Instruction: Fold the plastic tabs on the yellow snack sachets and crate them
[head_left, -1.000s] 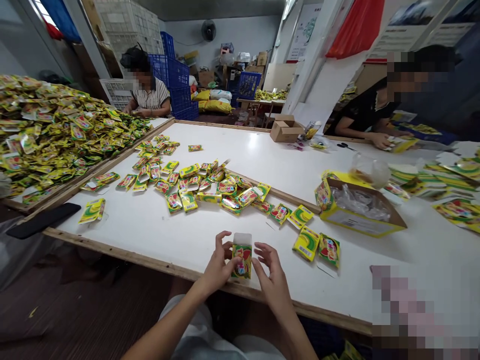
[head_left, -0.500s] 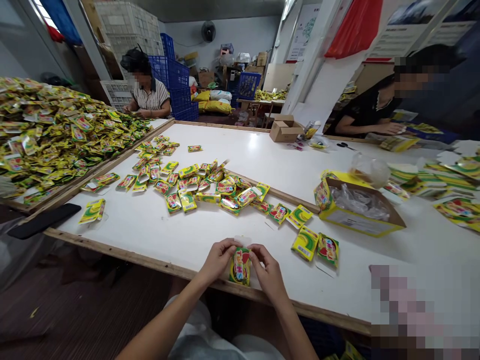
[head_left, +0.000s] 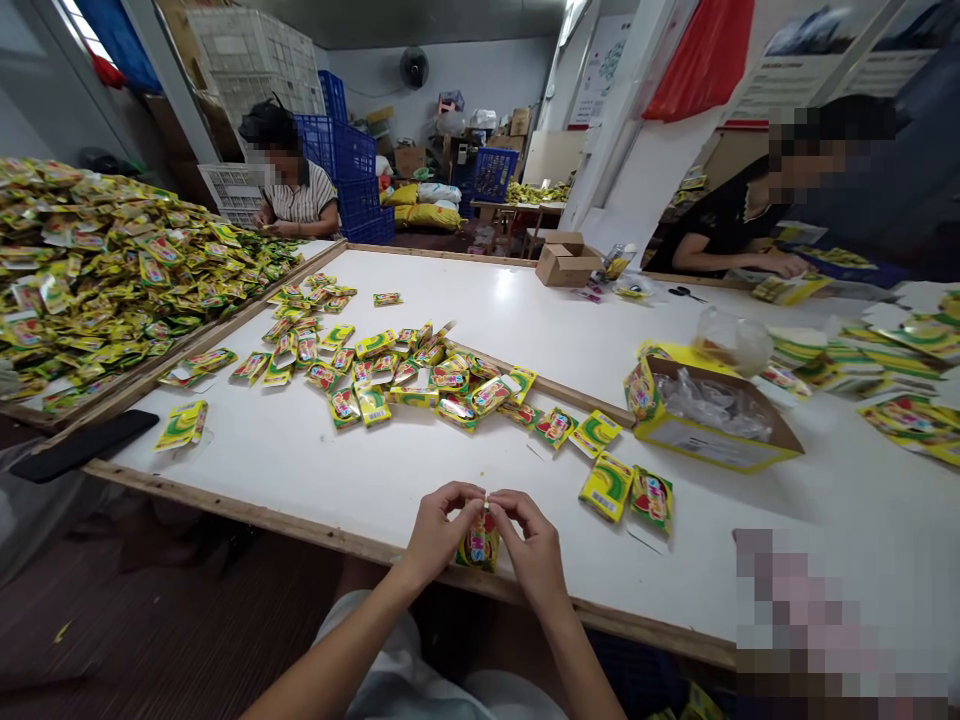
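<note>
A small yellow-green printed box lies at the table's front edge, its printed face up. My left hand pinches its upper left end, and my right hand pinches the upper right end. Thumbs and fingertips of both hands meet at the top of the box, covering its end flap. Beyond my hands spreads a loose heap of similar small boxes. To the right, a box with a barcode rests beside another with its white flap out.
An open display carton holding clear plastic bags stands at the right. Wooden strips edge the white table. A large pile of packets fills the left. Two people sit across, at left and right. A black flat object lies at the left edge.
The white flap that stood up at the box's top is now folded down under my fingers. My hands have come closer together over that end.
</note>
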